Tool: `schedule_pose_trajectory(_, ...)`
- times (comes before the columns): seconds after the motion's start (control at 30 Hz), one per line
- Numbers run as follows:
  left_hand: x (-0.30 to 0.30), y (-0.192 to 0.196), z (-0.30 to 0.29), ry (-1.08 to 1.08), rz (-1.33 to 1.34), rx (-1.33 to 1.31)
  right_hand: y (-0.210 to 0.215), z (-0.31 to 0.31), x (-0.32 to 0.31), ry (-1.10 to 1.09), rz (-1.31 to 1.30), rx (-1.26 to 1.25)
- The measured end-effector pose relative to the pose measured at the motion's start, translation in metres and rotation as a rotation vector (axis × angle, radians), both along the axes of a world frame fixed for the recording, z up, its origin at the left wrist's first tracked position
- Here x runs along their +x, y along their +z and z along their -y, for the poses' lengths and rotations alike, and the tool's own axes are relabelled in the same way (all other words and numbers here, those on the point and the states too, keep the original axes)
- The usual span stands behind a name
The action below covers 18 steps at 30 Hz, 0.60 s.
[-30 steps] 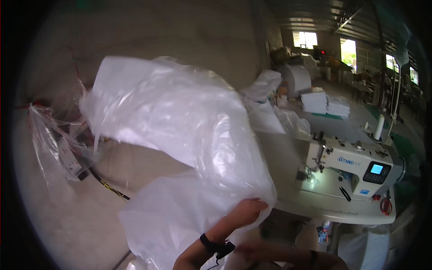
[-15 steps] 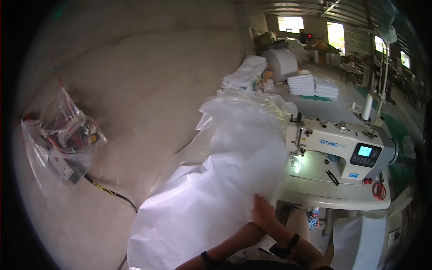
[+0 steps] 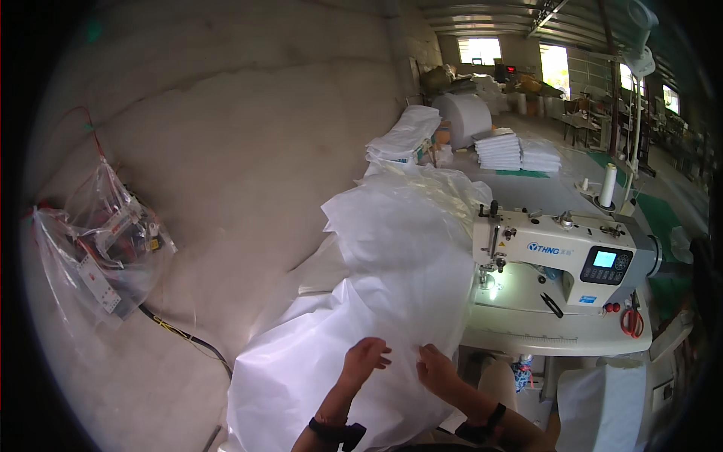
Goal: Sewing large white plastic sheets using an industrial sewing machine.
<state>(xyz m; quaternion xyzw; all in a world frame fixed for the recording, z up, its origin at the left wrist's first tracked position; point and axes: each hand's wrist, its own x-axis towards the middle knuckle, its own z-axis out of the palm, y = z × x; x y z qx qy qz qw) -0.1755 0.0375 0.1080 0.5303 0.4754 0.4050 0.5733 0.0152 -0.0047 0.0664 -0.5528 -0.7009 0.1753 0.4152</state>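
A large white plastic-looking sheet spreads in loose folds over my lap and up the left side of the sewing machine. My right hand is closed, its thumb and fingertips pinching at the sheet's surface. To its left, my left hand hovers over the sheet with bent fingers slightly apart and nothing visible in them. The machine's lamp lights the needle area, to the right of the sheet and beyond my right hand.
Black thread snips and red-handled scissors lie on the machine bed. A white thread cone stands behind the machine. Folded white stacks and a big white roll sit farther back. Bagged electrical parts hang at left.
My left hand has moved up and left, away from my right wrist, where the two arms had crossed. My right hand stays on the sheet. The view has shifted slightly.
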Motion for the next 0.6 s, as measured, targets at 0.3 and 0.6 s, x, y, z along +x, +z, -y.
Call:
schedule_pose_trajectory(0.3,0.024,-0.028,-0.013,0.049,-0.722,0.26,0.015,0.028,-0.039,0.258,0.046,-0.051)
schedule_pose_trajectory(0.6,0.019,-0.066,0.08,-0.699,-1.197,0.821,0.079,-0.05,-0.024,-0.031,0.013,0.325)
